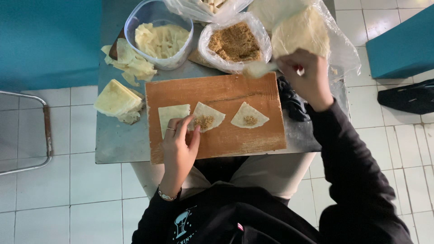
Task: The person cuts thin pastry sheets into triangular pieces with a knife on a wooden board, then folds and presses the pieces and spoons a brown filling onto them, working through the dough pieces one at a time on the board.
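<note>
- The left hand (177, 147) rests on the wooden board (235, 135) near the bench's (118, 142) front edge, fingers spread, fingertips (184, 124) pressing the corner of a folded wrapper (207, 117) with a heap of brown filling; this grip pins rather than closes round it.
- Just beside it on the left lies a flat square wrapper (172, 114), touching the same hand.
- A second triangular wrapper (249, 115) with filling lies apart, toward the board's right edge.
- The right hand (305, 79) hovers over the board's far right corner, its grip closed round the handle of a pale spoon (258, 69), whose bowl points toward the bag of brown crumbly filling (235, 42).
- At the bench's far edge stand a clear plastic tub (159, 34) of pale dough strips and a bag of round wrappers (302, 29).
- Near the bench's left edge a stack of square wrappers (115, 99) overhangs it; loose dough trimmings (131, 63) lie behind it.
- A dark cloth (291, 101) lies just off the board's right edge.
</note>
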The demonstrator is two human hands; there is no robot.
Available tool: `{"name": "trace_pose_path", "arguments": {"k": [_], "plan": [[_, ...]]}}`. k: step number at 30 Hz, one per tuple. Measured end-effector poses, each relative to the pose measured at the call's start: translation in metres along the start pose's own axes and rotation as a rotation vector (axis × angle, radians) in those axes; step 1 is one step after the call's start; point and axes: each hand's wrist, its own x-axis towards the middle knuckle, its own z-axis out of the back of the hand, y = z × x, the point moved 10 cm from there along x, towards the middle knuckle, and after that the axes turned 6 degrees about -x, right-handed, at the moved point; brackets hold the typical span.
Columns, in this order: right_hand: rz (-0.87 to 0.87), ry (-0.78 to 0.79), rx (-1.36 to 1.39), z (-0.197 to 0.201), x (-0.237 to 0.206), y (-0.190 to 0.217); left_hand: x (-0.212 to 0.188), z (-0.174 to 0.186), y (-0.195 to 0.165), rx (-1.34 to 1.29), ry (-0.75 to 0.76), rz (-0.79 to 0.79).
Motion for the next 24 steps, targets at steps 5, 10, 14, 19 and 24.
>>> {"name": "trace_pose_path", "arguments": {"k": [5,10,14,19,24], "plan": [[-0.042,0.064,-0.052,0.016,-0.044,0.027,0.001,0.001,-0.002,-0.013,-0.007,-0.033],[0.035,0.058,-0.044,0.022,-0.068,0.059,0.001,0.003,-0.005,0.009,-0.004,-0.056],[0.219,-0.01,-0.247,0.023,-0.079,0.087,0.001,0.002,-0.005,0.033,0.001,-0.051],[0.359,0.018,-0.358,0.013,-0.089,0.104,0.001,0.003,-0.006,0.065,-0.003,-0.054],[0.459,0.047,-0.438,0.011,-0.097,0.114,0.002,0.004,-0.007,0.059,-0.003,-0.058]]}}
